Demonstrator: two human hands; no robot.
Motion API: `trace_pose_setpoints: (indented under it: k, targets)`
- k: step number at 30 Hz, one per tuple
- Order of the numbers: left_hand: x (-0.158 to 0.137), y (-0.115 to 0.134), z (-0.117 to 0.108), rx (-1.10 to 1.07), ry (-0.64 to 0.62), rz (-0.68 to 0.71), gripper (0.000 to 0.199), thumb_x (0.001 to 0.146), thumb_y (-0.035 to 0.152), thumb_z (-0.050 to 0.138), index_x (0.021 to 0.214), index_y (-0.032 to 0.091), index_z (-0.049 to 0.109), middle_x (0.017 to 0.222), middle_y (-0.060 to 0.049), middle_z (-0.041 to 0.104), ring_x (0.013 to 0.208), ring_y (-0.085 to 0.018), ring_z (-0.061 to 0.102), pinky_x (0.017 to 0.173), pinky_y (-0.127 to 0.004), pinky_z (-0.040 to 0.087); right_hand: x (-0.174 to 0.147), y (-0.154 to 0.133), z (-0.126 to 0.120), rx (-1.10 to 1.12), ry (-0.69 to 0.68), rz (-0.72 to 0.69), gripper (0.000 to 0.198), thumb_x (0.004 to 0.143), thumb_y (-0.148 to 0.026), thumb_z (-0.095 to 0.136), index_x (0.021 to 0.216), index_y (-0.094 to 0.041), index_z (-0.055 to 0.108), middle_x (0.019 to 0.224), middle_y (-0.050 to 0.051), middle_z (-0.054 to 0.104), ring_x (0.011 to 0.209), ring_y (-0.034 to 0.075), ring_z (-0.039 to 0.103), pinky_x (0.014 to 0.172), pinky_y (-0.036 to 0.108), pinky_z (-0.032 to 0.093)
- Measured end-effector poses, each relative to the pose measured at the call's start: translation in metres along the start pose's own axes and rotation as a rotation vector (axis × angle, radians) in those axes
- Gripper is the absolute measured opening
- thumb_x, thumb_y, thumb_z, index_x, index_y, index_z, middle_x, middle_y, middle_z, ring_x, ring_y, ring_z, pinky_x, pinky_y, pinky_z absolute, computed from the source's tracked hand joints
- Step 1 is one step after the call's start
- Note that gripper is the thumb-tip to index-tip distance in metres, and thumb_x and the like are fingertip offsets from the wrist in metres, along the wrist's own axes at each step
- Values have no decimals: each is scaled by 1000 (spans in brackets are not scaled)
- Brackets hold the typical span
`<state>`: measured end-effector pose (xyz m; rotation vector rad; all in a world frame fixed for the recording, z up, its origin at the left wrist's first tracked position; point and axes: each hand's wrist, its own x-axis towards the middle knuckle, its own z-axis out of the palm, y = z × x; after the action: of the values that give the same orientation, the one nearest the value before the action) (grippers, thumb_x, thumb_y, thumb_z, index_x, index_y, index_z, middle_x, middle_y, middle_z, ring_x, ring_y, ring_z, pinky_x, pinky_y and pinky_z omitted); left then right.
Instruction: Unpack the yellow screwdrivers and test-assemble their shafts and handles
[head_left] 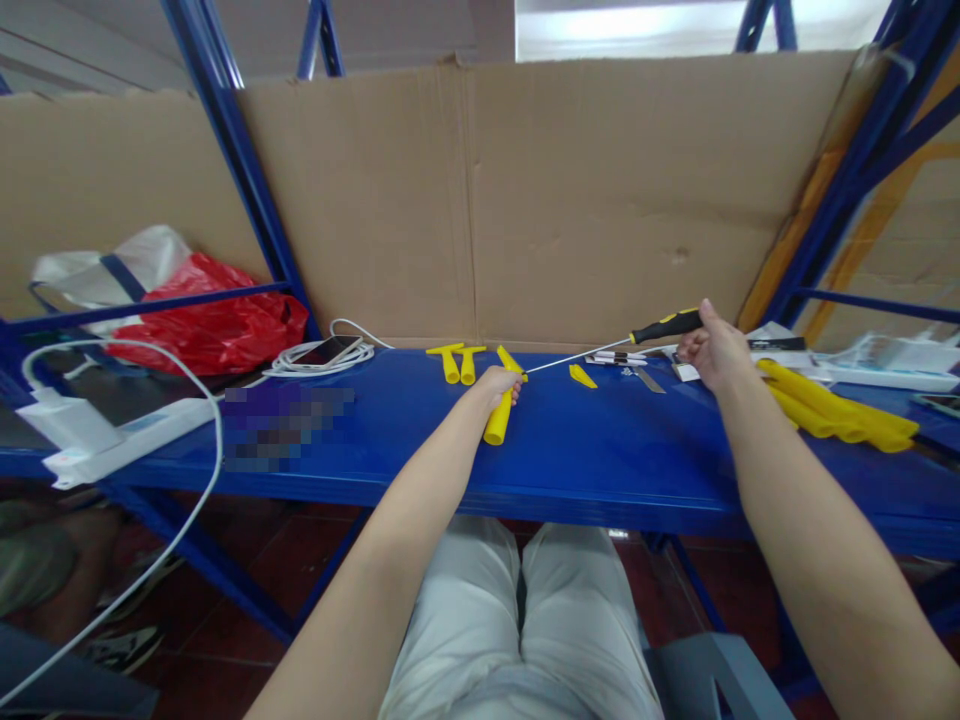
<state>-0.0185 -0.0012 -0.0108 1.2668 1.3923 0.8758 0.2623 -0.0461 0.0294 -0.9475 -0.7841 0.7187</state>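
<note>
Yellow T-shaped piece (497,424): at blue tabletop (405,425), clamped in fingers of left hand (501,382). Screwdriver (660,327): gripped by handle in fingers of right hand (716,347). Brace firmly; keep shaft straight.

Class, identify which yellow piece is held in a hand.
The yellow piece gripped by the left hand, where the metal shaft ends; the others lie on the bench, unheld.

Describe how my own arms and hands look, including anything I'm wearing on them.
Your left forearm and right forearm are bare, with no sleeve in view. Neither your left hand nor your right hand has a glove, and no watch shows. Parts are hidden, so rings can't be ruled out.
</note>
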Motion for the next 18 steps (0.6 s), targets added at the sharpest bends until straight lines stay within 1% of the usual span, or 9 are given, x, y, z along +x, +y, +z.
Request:
trace_pose_setpoints:
  k: [5, 8, 10, 12, 18]
  targets:
    - [0, 0, 0, -8, -10, 4, 13, 80, 0, 50, 74, 11, 55, 41, 6, 43, 37, -6, 39, 42, -18, 34, -1, 0, 0, -28, -23, -3, 32, 78, -37, 68, 69, -20, 43, 39, -5, 48, 34, 14, 53, 28, 18, 40]
    - [-1, 0, 1, -7, -10, 5, 16, 81, 0, 48, 72, 12, 53, 40, 6, 42, 36, -6, 39, 40, -18, 34, -3, 0, 2, -3, -13, -6, 26, 84, -27, 62, 68, -19, 43, 38, -6, 46, 41, 15, 59, 32, 19, 45]
    - [-1, 1, 1, -7, -13, 10, 17, 81, 0, 48, 70, 13, 51, 41, 6, 43, 36, -5, 39, 40, -18, 33, -4, -1, 5, 23, 14, -4, 25, 88, -20, 54, 66, -19, 41, 37, -5, 45, 41, 15, 59, 38, 21, 50]
    - [-2, 1, 1, -12, -11, 13, 18, 82, 0, 48, 70, 14, 50, 42, 6, 43, 36, -5, 39, 40, -18, 33, -6, -1, 7, 46, 40, -3, 26, 89, -17, 49, 65, -19, 40, 35, -6, 43, 39, 14, 58, 41, 23, 52]
    - [-3, 1, 2, -14, -5, 17, 17, 81, 1, 49, 70, 13, 51, 43, 6, 43, 37, -5, 39, 41, -18, 33, -8, -2, 13, 90, 82, -28, 25, 89, -15, 47, 65, -19, 40, 33, -7, 40, 34, 13, 54, 40, 23, 51]
